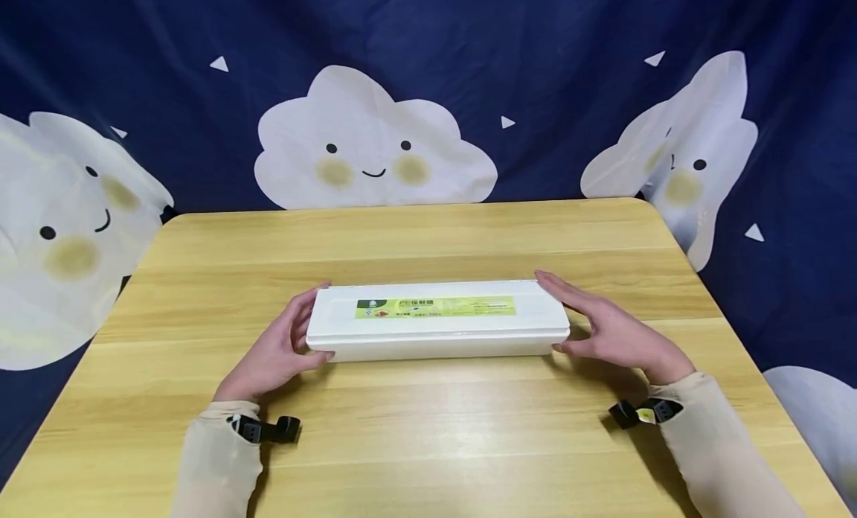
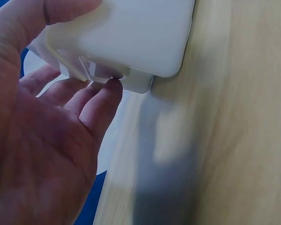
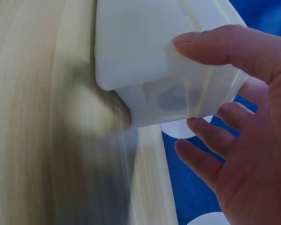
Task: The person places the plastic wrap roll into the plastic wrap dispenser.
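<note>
A long white cling film box (image 1: 435, 347) with a green-and-yellow label (image 1: 435, 307) on its lid lies across the middle of the wooden table. Its lid is down. At the left end, my left hand (image 1: 277, 347) grips it, with the thumb on the front face and the fingers round the end toward the back. My right hand (image 1: 616, 333) holds the other end the same way. In the right wrist view the thumb (image 3: 206, 44) presses the white front wall, while some fingertips reach the translucent end. The box's inside is hidden.
The light wooden table (image 1: 428, 443) has rounded far corners. Behind it hangs a dark blue cloth (image 1: 549, 42) printed with smiling white clouds and small triangles. Each wrist carries a small black camera on a band over a beige sleeve (image 1: 221, 466).
</note>
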{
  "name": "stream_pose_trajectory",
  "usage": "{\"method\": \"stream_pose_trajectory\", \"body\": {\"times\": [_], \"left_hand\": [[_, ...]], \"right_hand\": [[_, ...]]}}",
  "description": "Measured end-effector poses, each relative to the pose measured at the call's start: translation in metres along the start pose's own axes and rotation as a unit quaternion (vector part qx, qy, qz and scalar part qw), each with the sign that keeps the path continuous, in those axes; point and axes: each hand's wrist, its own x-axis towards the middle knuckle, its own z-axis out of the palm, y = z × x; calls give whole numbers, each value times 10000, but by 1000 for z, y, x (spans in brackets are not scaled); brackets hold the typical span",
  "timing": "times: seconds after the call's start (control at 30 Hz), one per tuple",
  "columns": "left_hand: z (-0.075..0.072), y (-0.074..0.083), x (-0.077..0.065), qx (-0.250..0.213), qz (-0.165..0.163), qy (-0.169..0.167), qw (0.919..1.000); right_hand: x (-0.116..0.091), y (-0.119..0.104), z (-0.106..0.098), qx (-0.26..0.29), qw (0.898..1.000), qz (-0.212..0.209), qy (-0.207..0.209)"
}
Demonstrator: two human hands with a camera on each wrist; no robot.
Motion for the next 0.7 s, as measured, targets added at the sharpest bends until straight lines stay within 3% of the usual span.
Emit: {"method": "stream_pose_trajectory", "body": {"times": [0.2,0.7], "left_hand": [[-3,0,-1,-250,33,-99,9996],[-2,2,1,37,-105,15,9999]], "right_hand": [[0,-3,1,121,9999,118,29],[0,-4,-1,34,9997,199,152]]}}
